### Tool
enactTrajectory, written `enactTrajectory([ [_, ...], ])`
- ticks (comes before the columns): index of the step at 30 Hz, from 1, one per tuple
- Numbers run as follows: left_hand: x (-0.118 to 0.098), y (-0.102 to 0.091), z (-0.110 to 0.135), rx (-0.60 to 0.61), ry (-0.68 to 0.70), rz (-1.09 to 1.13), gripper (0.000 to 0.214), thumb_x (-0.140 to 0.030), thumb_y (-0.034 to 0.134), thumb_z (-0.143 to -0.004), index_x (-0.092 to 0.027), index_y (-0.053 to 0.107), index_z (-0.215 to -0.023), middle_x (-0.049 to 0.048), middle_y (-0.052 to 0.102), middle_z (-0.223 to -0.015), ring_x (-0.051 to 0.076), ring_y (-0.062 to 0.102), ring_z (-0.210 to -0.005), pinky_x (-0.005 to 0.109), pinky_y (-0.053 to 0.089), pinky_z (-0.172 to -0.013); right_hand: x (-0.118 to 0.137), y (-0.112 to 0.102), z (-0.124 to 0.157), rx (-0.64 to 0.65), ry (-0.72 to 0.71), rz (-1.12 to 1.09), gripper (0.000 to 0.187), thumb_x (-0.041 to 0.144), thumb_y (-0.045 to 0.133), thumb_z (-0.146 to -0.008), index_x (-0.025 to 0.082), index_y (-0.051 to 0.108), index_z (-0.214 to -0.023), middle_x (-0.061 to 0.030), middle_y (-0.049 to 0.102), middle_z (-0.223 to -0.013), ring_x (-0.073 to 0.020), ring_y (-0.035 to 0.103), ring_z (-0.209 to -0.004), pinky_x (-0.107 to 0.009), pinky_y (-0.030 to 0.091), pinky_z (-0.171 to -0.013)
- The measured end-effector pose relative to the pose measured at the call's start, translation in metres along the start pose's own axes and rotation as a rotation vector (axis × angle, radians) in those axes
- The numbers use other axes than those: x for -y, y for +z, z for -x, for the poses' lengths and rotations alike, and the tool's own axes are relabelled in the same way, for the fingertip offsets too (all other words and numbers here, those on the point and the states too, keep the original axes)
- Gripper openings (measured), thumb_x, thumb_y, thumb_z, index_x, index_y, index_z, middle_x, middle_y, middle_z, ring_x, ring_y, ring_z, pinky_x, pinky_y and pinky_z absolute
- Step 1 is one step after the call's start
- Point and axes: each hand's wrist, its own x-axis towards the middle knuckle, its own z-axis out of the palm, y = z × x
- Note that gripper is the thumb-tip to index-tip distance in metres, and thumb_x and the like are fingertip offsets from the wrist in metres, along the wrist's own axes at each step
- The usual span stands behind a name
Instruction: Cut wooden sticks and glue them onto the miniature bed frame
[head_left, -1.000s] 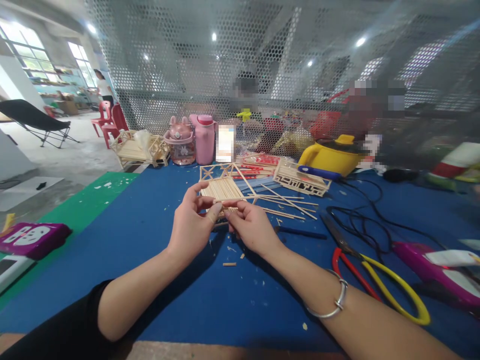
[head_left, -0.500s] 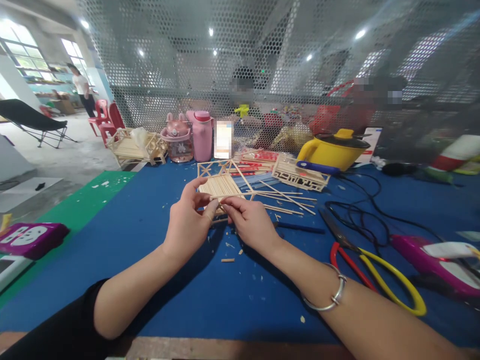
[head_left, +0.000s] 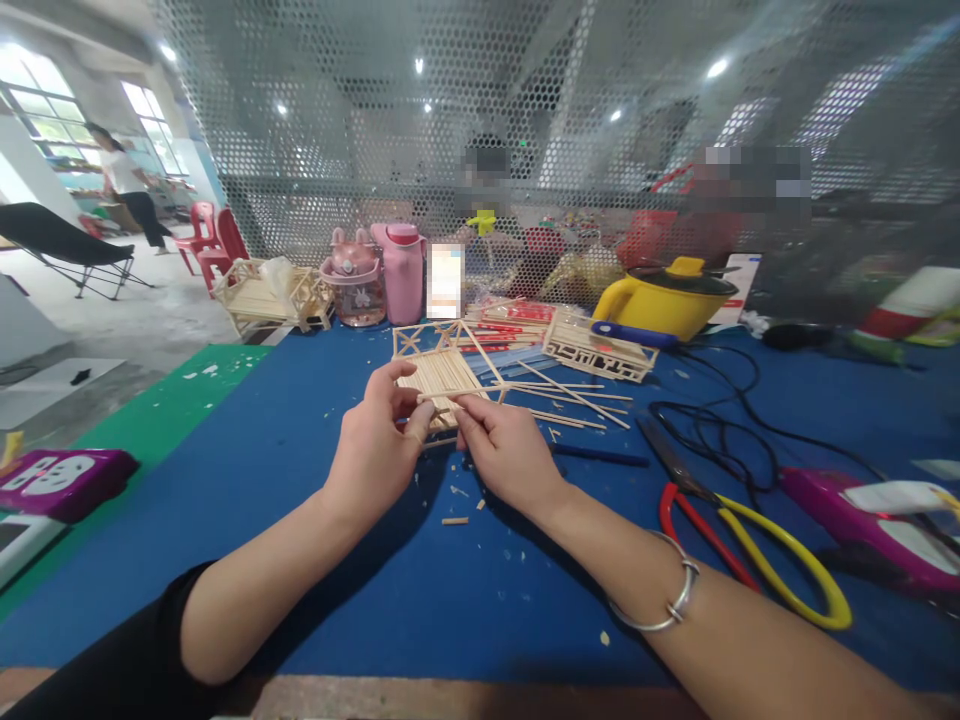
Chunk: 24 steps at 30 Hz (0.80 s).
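A small panel of pale wooden sticks point(head_left: 441, 376), joined to an open stick frame, sits just above the blue table mat point(head_left: 315, 450) in the middle of the view. My left hand point(head_left: 379, 448) pinches the panel's near edge with thumb and fingers. My right hand point(head_left: 504, 445) pinches the same edge from the right, its fingertips almost touching the left thumb. A silver bangle point(head_left: 664, 600) circles my right wrist.
Loose sticks point(head_left: 570, 395) and a stick lattice point(head_left: 596, 352) lie behind my hands. Red-and-yellow scissors point(head_left: 739, 545), black cables point(head_left: 720, 425) and a purple glue gun point(head_left: 862, 520) lie right. Pink bottles point(head_left: 405, 272), a yellow pot point(head_left: 667, 300) and a mesh screen stand behind. A person walks far left.
My hands keep their pinch on the stick panel, which has shifted slightly left. The person in the background has walked further left.
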Motion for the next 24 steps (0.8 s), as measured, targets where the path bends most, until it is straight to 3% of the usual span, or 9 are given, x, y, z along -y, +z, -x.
enactTrajectory([
  [5, 0.003, 0.001, 0.001, -0.028, 0.0, 0.029, 0.044, -0.023, 0.059, -0.078, -0.019, 0.044, -0.119, 0.0026, 0.068, -0.082, 0.014, 0.066, -0.073, 0.025, 0.052, -0.068, 0.0, -0.003, 0.002, -0.149, 0.115, 0.026, 0.024, 0.024, 0.051, -0.079, 0.016, 0.071, -0.091, 0.0014, 0.06, -0.051, -0.0117, 0.051, -0.046, -0.023, 0.038, -0.05],
  [7, 0.003, 0.0, 0.001, -0.039, -0.014, 0.05, 0.051, -0.025, 0.06, -0.076, -0.019, 0.042, -0.123, 0.0026, 0.068, -0.082, 0.014, 0.066, -0.073, 0.025, 0.053, -0.068, -0.001, -0.003, 0.002, -0.166, 0.111, 0.013, 0.022, 0.024, 0.052, -0.078, 0.016, 0.071, -0.085, 0.0022, 0.058, -0.05, -0.0103, 0.05, -0.044, -0.022, 0.037, -0.05],
  [10, 0.003, -0.002, 0.003, -0.032, -0.039, 0.077, 0.056, -0.025, 0.06, -0.075, -0.019, 0.039, -0.127, 0.0039, 0.067, -0.085, 0.014, 0.067, -0.073, 0.024, 0.054, -0.065, -0.002, -0.002, 0.003, -0.143, 0.099, 0.035, 0.025, 0.025, 0.05, -0.081, 0.017, 0.071, -0.09, 0.0016, 0.06, -0.051, -0.011, 0.051, -0.045, -0.022, 0.037, -0.049],
  [13, 0.005, -0.006, 0.004, -0.008, -0.028, 0.1, 0.056, -0.02, 0.057, -0.076, -0.02, 0.038, -0.128, 0.0048, 0.067, -0.089, 0.013, 0.066, -0.069, 0.025, 0.054, -0.064, -0.002, -0.001, 0.004, -0.12, 0.077, 0.085, 0.029, 0.024, 0.047, -0.083, 0.017, 0.071, -0.098, -0.0013, 0.067, -0.058, -0.014, 0.058, -0.051, -0.024, 0.04, -0.051],
  [17, 0.01, -0.006, 0.005, 0.019, -0.051, 0.215, 0.055, -0.017, 0.054, -0.077, -0.023, 0.037, -0.129, 0.0046, 0.067, -0.093, 0.015, 0.066, -0.081, 0.028, 0.054, -0.072, 0.0, 0.0, 0.004, -0.132, -0.014, 0.089, 0.028, 0.025, 0.049, -0.084, 0.019, 0.07, -0.101, -0.0049, 0.074, -0.084, -0.0183, 0.067, -0.072, -0.027, 0.048, -0.067],
  [24, 0.01, -0.001, 0.003, 0.042, -0.103, 0.328, 0.059, -0.022, 0.062, -0.074, -0.022, 0.038, -0.128, 0.004, 0.069, -0.09, 0.017, 0.067, -0.084, 0.031, 0.053, -0.077, 0.006, 0.009, -0.001, -0.096, -0.056, -0.054, 0.025, 0.029, 0.049, -0.088, 0.024, 0.068, -0.104, -0.0015, 0.072, -0.099, -0.0174, 0.067, -0.087, -0.026, 0.049, -0.076],
])
